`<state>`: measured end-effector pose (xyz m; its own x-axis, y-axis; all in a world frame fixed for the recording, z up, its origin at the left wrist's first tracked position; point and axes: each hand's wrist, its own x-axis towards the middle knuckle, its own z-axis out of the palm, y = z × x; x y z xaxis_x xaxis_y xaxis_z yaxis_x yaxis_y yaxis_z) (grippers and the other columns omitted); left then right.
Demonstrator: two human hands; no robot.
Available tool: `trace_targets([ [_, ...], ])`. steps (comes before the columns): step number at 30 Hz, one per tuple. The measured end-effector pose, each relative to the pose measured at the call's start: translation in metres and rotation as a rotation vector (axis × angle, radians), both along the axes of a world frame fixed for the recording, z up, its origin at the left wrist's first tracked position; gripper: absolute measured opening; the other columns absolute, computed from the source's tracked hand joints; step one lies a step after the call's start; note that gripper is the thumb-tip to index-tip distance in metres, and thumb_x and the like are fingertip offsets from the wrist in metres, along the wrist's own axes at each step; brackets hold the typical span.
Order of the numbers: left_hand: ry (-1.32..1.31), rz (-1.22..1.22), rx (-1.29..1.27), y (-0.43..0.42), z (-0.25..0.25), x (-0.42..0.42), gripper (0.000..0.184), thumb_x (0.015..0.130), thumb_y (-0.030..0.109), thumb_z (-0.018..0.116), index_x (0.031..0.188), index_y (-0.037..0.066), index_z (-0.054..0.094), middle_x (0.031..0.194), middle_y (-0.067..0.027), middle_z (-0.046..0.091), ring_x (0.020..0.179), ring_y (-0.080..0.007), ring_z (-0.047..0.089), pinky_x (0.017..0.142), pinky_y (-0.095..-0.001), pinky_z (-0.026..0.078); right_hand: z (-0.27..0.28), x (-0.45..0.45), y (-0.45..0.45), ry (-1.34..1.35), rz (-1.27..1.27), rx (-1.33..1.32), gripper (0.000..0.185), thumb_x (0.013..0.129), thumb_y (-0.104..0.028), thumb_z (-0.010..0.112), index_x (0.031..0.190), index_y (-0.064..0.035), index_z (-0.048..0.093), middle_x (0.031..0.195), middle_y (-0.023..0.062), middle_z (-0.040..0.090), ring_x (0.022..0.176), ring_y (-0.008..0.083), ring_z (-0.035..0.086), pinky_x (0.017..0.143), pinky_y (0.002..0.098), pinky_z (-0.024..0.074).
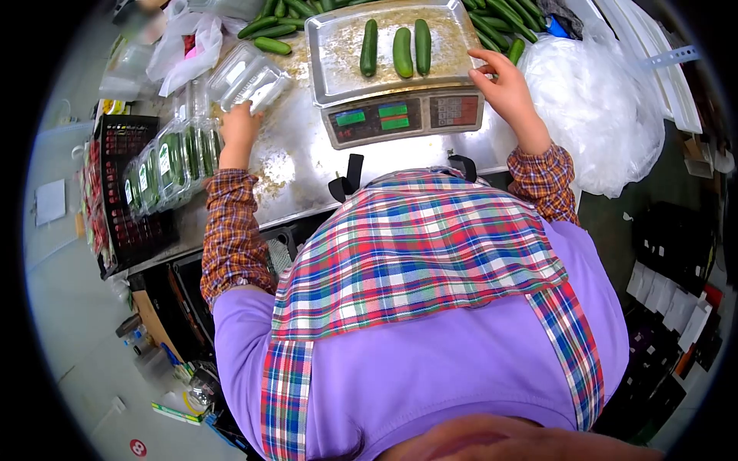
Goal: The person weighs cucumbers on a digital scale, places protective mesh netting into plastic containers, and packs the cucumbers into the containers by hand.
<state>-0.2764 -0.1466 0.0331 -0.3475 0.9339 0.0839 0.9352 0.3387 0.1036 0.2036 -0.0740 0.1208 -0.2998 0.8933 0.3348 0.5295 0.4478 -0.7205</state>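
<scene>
Three cucumbers [402,52] lie side by side in the metal pan [338,81] of a digital scale [405,115], whose displays are lit green and red. My right hand [503,84] is at the pan's right edge, thumb and fingers apart, holding nothing visible. On the left, my left hand [240,132] has its fingers closed at the near edge of a clear plastic tray [247,75]; its fingertips are partly hidden. Just left of that hand stands a row of packed cucumber trays [173,163], some with labels.
More cucumbers [500,21] are piled behind the scale on both sides. A large bundle of clear plastic bags [592,107] sits at the right. A black crate [127,192] stands at the left edge of the metal table [280,157], with a white bag [188,50] behind.
</scene>
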Motion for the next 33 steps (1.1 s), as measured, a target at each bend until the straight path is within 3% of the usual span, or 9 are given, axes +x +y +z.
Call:
trace_targets([
  [13,0.127,0.016,-0.131,0.026,-0.018,-0.014,0.028,0.082,0.029,0.063,0.103,0.011,0.066,0.109,-0.0117,0.063,0.106,-0.0343,0.055,0.086,-0.0507,0.045,-0.02,0.025,-0.014,-0.01,-0.019,-0.072,0.03,0.084,-0.008,0.062,0.114,-0.0034,0.061,0.106,0.0084,0.061,0.086,0.0145,0.062,0.073,0.0266,0.05],
  [16,0.034,-0.016,0.123,0.043,-0.007,0.002,0.031,0.081,0.029,0.063,0.103,0.007,0.065,0.107,-0.0154,0.064,0.1,-0.0356,0.058,0.084,-0.0467,0.047,-0.016,0.026,-0.016,0.007,-0.035,-0.067,0.029,0.084,-0.009,0.062,0.112,-0.0022,0.061,0.104,0.0102,0.061,0.083,0.0166,0.063,0.073,0.028,0.0501],
  [18,-0.361,-0.155,0.324,0.06,0.01,0.044,0.034,0.081,0.03,0.064,0.101,0.003,0.064,0.089,-0.0199,0.067,0.085,-0.035,0.064,0.075,-0.0427,0.05,-0.021,0.024,-0.015,0.021,-0.034,-0.048,0.028,0.083,-0.011,0.062,0.11,-0.0017,0.062,0.1,0.013,0.062,0.08,0.0197,0.063,0.073,0.0304,0.0499],
  [20,-0.707,-0.182,0.119,0.067,0.057,0.116,0.039,0.085,0.038,0.062,0.1,0.002,0.063,0.088,-0.0208,0.067,0.083,-0.0353,0.065,0.074,-0.0418,0.05,-0.023,0.018,-0.009,0.033,-0.014,-0.093,0.028,0.083,-0.011,0.061,0.109,-0.0019,0.062,0.098,0.0133,0.062,0.078,0.0217,0.063,0.07,0.0317,0.0504],
  [22,-0.437,-0.31,0.132,0.082,0.064,0.166,0.048,0.084,0.044,0.062,0.104,0.0,0.061,0.08,-0.0195,0.067,0.077,-0.0331,0.066,0.07,-0.04,0.051,-0.012,0.003,-0.012,0.042,-0.008,-0.189,0.027,0.083,-0.011,0.061,0.108,-0.0024,0.062,0.097,0.0135,0.062,0.076,0.0231,0.063,0.068,0.0325,0.0507],
  [23,-0.286,-0.343,0.042,0.092,0.065,0.194,0.056,0.079,0.051,0.063,0.1,-0.001,0.06,0.087,-0.022,0.066,0.082,-0.0406,0.064,0.075,-0.0455,0.05,-0.018,-0.004,-0.003,0.011,0.049,-0.053,0.026,0.082,-0.01,0.061,0.107,-0.003,0.063,0.095,0.0131,0.062,0.075,0.0241,0.063,0.066,0.0322,0.051],
  [28,-0.359,-0.29,-0.123,0.119,0.061,0.189,0.042,0.075,0.036,0.061,0.091,-0.003,0.059,0.088,-0.0248,0.065,0.084,-0.0391,0.063,0.074,-0.044,0.051,0.0,0.002,-0.004,0.013,0.061,-0.103,0.023,0.083,-0.007,0.06,0.106,-0.0025,0.063,0.095,0.0123,0.063,0.076,0.0232,0.063,0.065,0.0293,0.0511],
  [31,-0.528,-0.356,-0.179,0.135,0.054,0.163,0.04,0.081,0.036,0.056,0.094,-0.002,0.06,0.084,-0.0184,0.065,0.073,-0.0314,0.064,0.068,-0.0397,0.051,-0.017,0.023,0.003,0.039,-0.033,-0.086,0.021,0.084,-0.005,0.059,0.104,-0.0018,0.063,0.096,0.0116,0.063,0.076,0.0215,0.063,0.065,0.0283,0.0509],
  [33,-1.02,-0.211,-0.291,0.143,0.069,0.14,0.035,0.084,0.033,0.052,0.092,0.0,0.059,0.08,-0.0131,0.062,0.068,-0.0249,0.06,0.064,-0.0366,0.049,-0.028,0.036,0.009,0.054,-0.103,-0.103,0.021,0.084,-0.003,0.058,0.104,-0.0008,0.063,0.097,0.0106,0.064,0.076,0.0188,0.063,0.066,0.027,0.0509],
])
